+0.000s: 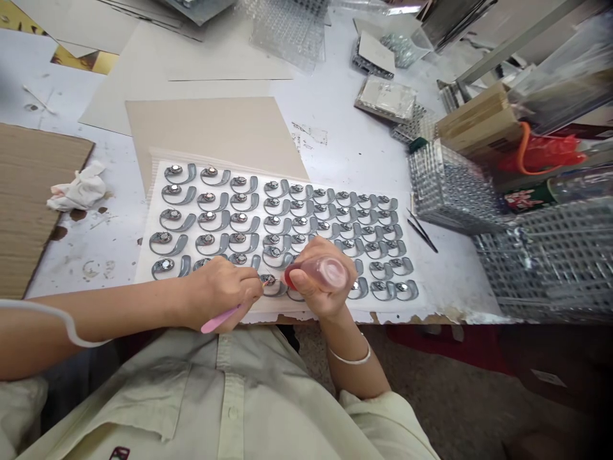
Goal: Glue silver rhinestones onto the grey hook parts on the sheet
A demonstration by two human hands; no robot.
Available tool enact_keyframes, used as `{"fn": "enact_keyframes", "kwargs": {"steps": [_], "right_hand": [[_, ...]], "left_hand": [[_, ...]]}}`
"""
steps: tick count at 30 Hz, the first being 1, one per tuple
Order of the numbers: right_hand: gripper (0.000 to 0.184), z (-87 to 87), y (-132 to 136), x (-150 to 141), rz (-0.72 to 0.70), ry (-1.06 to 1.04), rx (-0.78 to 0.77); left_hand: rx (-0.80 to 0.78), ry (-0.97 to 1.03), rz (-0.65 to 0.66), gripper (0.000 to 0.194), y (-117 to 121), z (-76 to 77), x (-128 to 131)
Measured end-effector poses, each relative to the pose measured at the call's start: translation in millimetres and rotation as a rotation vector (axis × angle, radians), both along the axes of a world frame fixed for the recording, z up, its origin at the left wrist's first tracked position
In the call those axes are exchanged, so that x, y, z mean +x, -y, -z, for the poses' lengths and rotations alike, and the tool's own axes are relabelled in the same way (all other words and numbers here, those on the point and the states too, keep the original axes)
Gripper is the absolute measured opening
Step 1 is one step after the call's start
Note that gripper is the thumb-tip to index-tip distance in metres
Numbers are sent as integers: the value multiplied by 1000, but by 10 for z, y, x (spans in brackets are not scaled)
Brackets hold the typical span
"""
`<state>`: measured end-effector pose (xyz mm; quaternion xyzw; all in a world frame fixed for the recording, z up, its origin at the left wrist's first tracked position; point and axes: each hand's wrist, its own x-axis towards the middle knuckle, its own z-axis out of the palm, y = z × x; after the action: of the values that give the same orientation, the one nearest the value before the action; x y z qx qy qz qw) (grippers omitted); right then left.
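My left hand (227, 291) is closed around a thin tool with a pink handle (221, 318). The tool's tip is close to a curved grey piece (274, 287) in the front row. In my right hand (330, 281) is a translucent squeeze bottle (318, 271), reddish at its left end, tilted with that end towards the same piece. Many similar grey hook-shaped pieces (177, 222), each with a small round fitting at one end, lie in rows on a white sheet (148, 255). My hands and forearm hide some of the front pieces.
Beige card sheets (211, 128) lie behind the rows. Brown cardboard (38, 198) and a crumpled tissue (79, 188) are at the left. Dark tweezers (422, 233) lie to the right, near stacked clear trays (450, 185). The table's worn front edge (445, 316) runs near my body.
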<state>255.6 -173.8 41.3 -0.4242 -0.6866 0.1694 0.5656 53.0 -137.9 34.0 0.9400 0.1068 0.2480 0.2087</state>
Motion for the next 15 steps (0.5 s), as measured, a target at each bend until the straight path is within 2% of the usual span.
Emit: {"fn": "enact_keyframes", "kwargs": {"steps": [8, 15], "right_hand": [[13, -2, 4, 9, 30, -25, 1], [13, 4, 3, 3, 27, -1, -28]], "left_hand": [[-282, 3, 44, 15, -110, -44, 3], [-343, 47, 64, 13, -156, -43, 7]]}}
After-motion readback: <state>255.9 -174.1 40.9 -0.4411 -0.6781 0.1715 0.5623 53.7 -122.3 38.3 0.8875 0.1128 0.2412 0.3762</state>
